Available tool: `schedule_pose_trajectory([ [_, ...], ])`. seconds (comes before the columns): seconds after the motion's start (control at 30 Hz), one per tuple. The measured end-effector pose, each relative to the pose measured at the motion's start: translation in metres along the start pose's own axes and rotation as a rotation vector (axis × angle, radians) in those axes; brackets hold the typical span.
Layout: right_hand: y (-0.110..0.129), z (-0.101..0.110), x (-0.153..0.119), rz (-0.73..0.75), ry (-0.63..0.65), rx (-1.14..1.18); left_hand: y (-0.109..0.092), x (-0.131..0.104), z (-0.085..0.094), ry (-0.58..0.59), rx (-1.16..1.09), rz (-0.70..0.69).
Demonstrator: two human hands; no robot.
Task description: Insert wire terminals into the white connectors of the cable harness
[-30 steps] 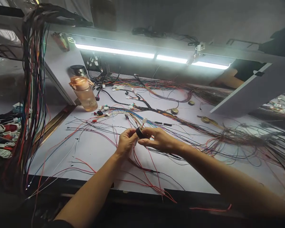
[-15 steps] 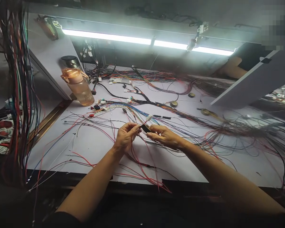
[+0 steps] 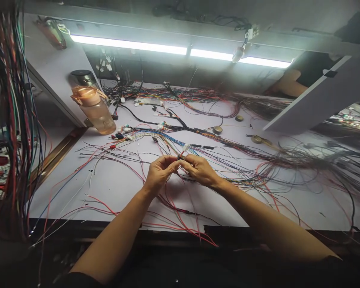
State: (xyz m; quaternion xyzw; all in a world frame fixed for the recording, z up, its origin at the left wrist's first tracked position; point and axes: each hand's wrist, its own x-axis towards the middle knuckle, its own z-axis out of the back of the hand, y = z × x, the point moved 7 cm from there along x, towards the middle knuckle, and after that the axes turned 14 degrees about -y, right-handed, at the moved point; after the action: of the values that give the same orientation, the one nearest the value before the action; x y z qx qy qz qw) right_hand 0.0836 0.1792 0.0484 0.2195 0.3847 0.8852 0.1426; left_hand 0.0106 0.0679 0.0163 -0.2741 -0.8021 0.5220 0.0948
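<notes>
Over the middle of the table, my left hand [image 3: 159, 173] and my right hand [image 3: 200, 170] meet fingertip to fingertip. My left fingers pinch a bundle of thin wires, some red. My right thumb and fingers are closed on black tape [image 3: 181, 157] at that same spot; its roll is mostly hidden by the fingers. A white connector [image 3: 185, 147] on a short red wire sticks up just beyond the fingertips. Red wires [image 3: 180, 209] hang below my hands onto the white table [image 3: 117, 196].
A water bottle [image 3: 96, 114] stands at the back left. Wire harnesses [image 3: 228, 144] spread across the table, with tape rolls [image 3: 217, 130] among them. Hanging wires [image 3: 10, 120] line the left side. A panel [image 3: 309, 94] rises at the right, with another person's arm [image 3: 288, 84] behind it.
My right hand has moved in to the left against my left fingertips. The black tape roll, visible before, is now mostly covered. The view has shifted slightly.
</notes>
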Motion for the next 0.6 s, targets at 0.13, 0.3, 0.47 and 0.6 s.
schedule_pose_trajectory([
  [0.13,0.007,-0.003,-0.004,0.061,-0.04,-0.138,0.001,0.003,0.004,-0.027,0.091,-0.028],
  [0.3,0.01,-0.01,-0.004,0.038,-0.015,-0.175,0.004,0.008,0.011,-0.035,0.254,-0.112],
  [0.47,0.012,-0.014,0.004,-0.013,0.028,-0.107,-0.002,0.01,0.015,-0.029,0.335,-0.179],
  [0.6,0.025,-0.013,0.008,0.015,0.158,-0.036,-0.008,0.011,0.024,-0.097,0.482,-0.218],
])
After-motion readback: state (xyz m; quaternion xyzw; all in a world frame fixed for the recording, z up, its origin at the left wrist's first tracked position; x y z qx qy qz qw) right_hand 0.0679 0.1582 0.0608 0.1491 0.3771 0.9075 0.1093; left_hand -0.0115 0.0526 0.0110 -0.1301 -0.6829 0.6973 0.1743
